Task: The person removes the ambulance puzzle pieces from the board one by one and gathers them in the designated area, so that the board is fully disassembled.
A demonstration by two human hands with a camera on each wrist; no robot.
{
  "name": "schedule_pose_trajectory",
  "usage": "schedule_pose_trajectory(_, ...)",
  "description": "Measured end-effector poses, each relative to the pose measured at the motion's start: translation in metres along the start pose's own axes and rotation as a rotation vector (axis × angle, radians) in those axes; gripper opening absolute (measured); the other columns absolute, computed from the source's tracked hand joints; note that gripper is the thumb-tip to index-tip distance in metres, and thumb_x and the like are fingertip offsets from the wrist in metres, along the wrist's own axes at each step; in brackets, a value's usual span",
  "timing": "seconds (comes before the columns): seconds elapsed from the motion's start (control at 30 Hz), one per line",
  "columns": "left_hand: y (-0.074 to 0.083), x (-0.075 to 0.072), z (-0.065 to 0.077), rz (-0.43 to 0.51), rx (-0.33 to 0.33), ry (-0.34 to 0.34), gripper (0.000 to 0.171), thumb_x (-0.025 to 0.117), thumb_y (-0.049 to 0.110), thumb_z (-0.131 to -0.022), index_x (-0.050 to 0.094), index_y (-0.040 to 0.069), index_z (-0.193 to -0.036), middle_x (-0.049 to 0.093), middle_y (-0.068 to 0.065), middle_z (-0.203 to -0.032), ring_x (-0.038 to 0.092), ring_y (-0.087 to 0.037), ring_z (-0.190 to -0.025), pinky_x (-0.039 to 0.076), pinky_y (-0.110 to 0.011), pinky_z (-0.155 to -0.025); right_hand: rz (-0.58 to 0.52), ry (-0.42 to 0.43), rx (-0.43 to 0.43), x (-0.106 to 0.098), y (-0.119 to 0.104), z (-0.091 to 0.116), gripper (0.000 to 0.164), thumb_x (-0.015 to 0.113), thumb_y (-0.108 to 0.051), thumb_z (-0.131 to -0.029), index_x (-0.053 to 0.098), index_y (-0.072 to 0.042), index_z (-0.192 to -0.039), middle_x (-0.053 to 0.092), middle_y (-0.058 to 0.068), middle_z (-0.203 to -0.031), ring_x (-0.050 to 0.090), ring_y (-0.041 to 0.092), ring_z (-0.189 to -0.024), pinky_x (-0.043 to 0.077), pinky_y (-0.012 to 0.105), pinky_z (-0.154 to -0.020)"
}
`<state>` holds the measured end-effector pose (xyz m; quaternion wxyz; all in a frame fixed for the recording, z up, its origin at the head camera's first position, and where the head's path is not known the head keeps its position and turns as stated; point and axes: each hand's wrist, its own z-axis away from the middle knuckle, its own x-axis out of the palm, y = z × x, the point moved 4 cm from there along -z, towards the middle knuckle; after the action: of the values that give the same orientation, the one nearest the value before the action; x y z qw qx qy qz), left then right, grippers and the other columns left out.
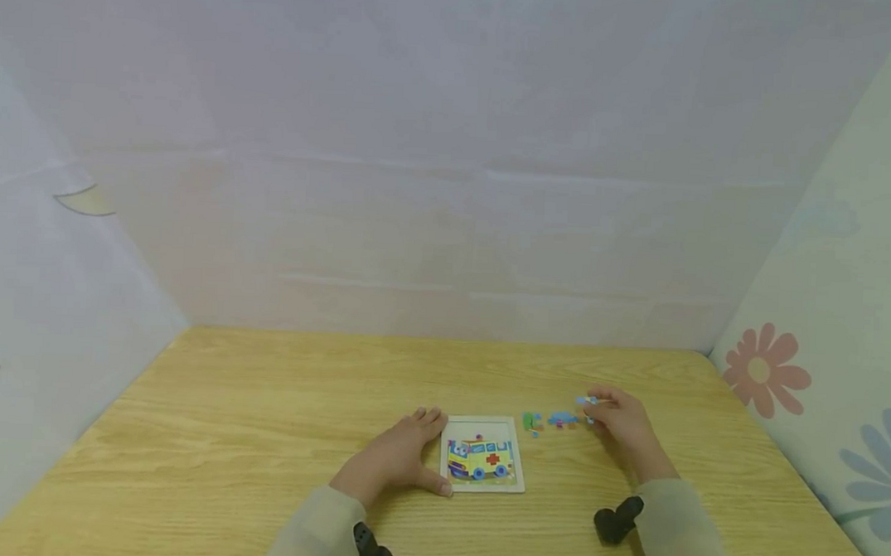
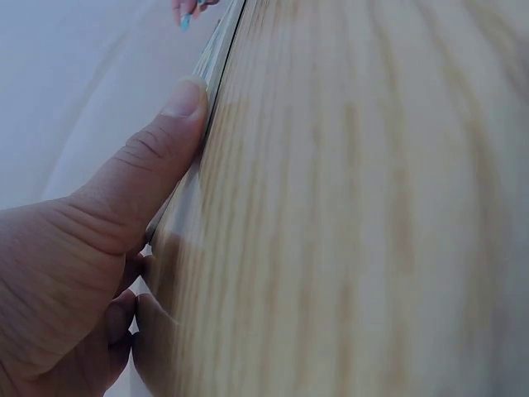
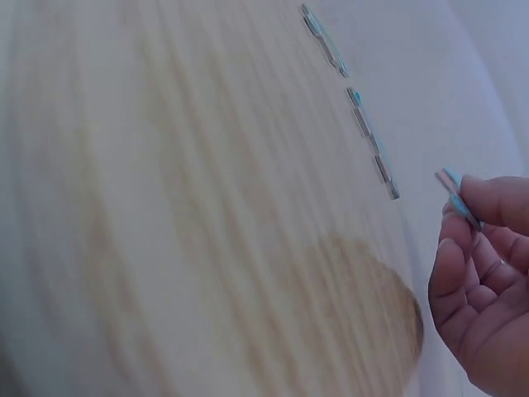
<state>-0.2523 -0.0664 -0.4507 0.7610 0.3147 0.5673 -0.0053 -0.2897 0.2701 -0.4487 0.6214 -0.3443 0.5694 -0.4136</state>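
Observation:
A square puzzle board (image 1: 493,428) with a pale rim lies on the table, its lower part filled with a yellow ambulance picture (image 1: 477,459). My left hand (image 1: 402,454) rests spread along the board's left side. In the left wrist view its thumb (image 2: 161,136) lies straight against the board's edge. To the right of the board, my right hand (image 1: 629,431) pinches a small blue puzzle piece (image 3: 450,180) between thumb and fingers, lifted above the table. Beside that hand lie a blue puzzle piece (image 1: 562,418) and a green puzzle piece (image 1: 530,421).
The wooden table (image 1: 283,412) reaches back to a pale cloth wall (image 1: 448,228). Cloth with printed flowers (image 1: 759,370) stands along the right side. Black wrist devices (image 1: 616,523) sit at both sleeves.

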Motion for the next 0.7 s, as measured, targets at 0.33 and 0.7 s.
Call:
schedule_pose_trajectory(0.33,0.002,-0.001,0.000,-0.005,-0.006,0.002,0.110,0.073,0.062,-0.060,0.029,0.010,-0.146,0.022,-0.007,-0.153,0.015,-0.031,-0.141,0.021,-0.050,-0.113,0.065,0.016,0.005,0.001,0.004,0.001,0.037,0.058,-0.012,-0.089,0.052,0.008,-0.120,0.062,0.011,-0.092,0.057,0.014,-0.070,0.051,0.024,-0.063)
schedule_pose_trajectory(0.7,0.001,-0.001,0.002,0.009,-0.011,0.004,0.110,0.074,0.062,-0.060,0.029,0.011,-0.146,0.022,-0.006,-0.153,0.015,-0.031,-0.141,0.020,-0.051,-0.112,0.318,0.032,0.012,0.001,-0.010,0.004,0.038,0.062,-0.013,-0.083,0.057,0.010,-0.112,0.061,0.025,-0.106,0.057,0.035,-0.094,0.051,0.045,-0.076)
